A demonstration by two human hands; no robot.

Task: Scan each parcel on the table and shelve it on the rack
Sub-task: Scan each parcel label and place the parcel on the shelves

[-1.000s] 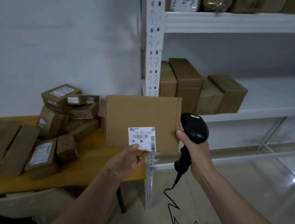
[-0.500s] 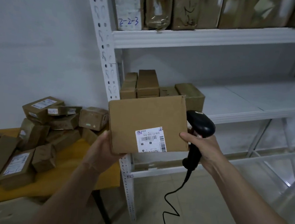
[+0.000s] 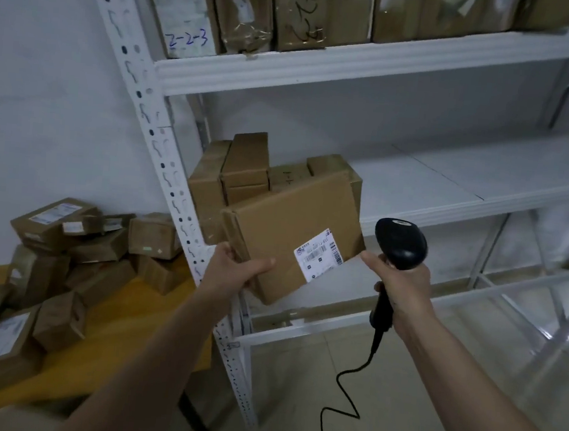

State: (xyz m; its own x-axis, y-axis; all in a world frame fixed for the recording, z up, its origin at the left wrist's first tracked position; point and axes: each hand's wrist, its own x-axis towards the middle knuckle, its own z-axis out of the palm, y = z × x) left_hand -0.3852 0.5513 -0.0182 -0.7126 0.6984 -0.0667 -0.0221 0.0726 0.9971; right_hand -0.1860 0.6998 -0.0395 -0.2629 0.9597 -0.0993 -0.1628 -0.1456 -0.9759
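Both arms extended: left hand (image 3: 237,269) grip curled on tilted parcel's (image 3: 291,236) lower-left corner, parcel held in front of rack (image 3: 375,61) middle shelf; right hand (image 3: 404,284) grip wrapped round scanner (image 3: 399,242) handle.

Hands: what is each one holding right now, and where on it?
Left hand grips the labelled parcel at its lower left corner. Right hand grips the scanner by its handle.

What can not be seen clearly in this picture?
- Label on the held box, head view: print blurred, too small.
- Boxes on the shelf: partly hidden behind that box.
- Scanner cable: cut off by the bottom edge.
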